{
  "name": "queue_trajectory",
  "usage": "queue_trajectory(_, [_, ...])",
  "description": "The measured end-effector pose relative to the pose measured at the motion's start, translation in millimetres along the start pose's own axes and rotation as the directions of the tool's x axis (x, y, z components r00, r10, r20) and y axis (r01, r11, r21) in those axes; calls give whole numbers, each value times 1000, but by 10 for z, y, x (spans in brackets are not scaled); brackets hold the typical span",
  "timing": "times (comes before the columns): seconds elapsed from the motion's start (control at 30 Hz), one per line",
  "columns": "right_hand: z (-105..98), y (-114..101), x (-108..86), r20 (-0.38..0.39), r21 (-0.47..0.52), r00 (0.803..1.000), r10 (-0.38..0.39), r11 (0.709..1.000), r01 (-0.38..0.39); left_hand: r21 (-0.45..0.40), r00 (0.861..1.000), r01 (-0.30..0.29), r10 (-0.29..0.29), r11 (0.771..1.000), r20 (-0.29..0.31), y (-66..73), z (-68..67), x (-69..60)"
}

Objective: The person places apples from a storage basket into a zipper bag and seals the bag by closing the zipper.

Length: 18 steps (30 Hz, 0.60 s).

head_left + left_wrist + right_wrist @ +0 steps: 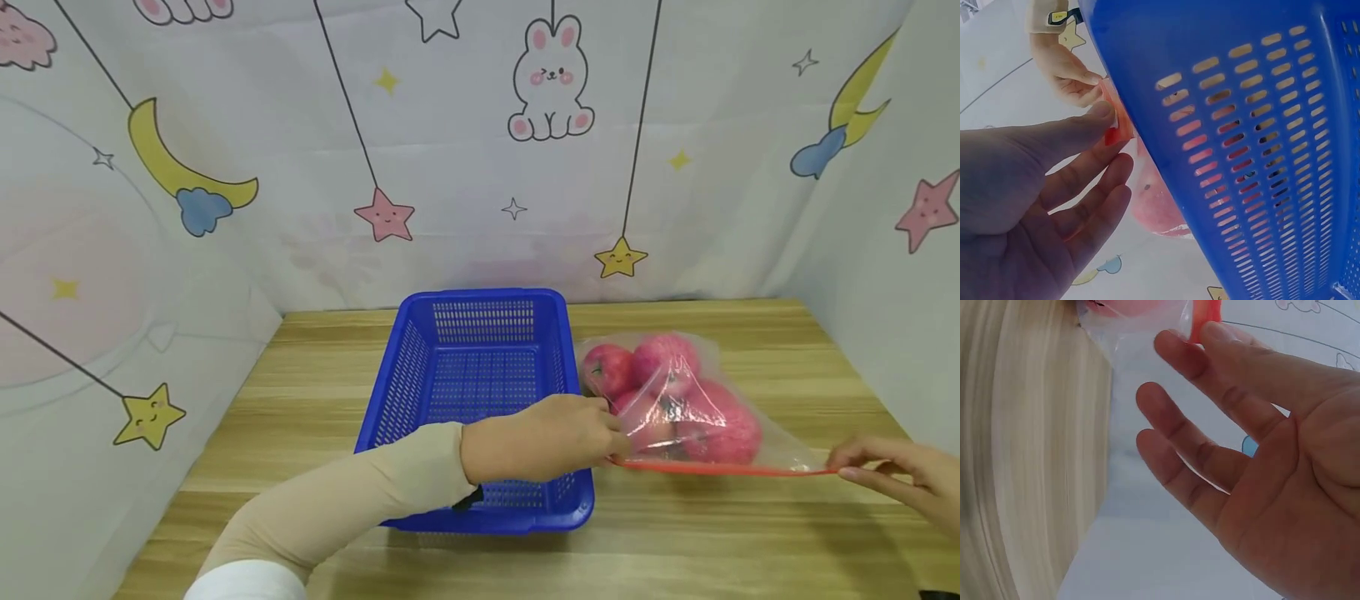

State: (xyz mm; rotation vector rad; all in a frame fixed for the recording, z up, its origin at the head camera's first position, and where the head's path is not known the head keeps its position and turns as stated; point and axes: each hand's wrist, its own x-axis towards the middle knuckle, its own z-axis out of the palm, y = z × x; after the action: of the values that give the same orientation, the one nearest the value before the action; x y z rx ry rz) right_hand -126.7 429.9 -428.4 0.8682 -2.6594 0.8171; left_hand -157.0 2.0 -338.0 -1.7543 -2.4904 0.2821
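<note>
A clear plastic zip bag (783, 446) with a red edge strip (720, 471) lies to the right of a blue basket. Several pinkish-red apples (663, 358) are bunched inside it. Reaching across the basket, my left hand (551, 437) pinches the left end of the strip; thumb and forefinger hold it in the left wrist view. At the strip's other end, my right hand (903, 471) pinches the corner between thumb and forefinger, its other fingers loosely bent. Between the two hands the strip is stretched nearly straight. The left wrist and forearm cover part of the basket.
The blue basket (483, 521), with slotted walls, stands on the wood-grain table (300, 392) just left of the bag. No objects show inside its visible part. A white cloth (465, 167) printed with stars, moons and a rabbit hangs behind and at both sides.
</note>
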Motion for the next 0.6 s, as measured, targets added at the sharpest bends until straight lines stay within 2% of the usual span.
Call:
queue_trajectory(0.13, [34,-22,-33,29,-23,999,-15,1000,15,42,1000,-14,15,999,-7,40,-1,-15])
queue_trajectory(0.3, [35,-45,-48,67,-57,998,-2,998,6,3,1000,-23,23,1000,-10,55,8,-46])
queue_trajectory(0.47, [58,-31,-77,117,9,991,-63,998,63,-22,1000,-20,20,1000,-8,52,28,-90])
queue_trajectory(0.6, [106,-30,-119,156,82,981,-118,991,106,1,1000,-20,20,1000,-18,53,28,-137])
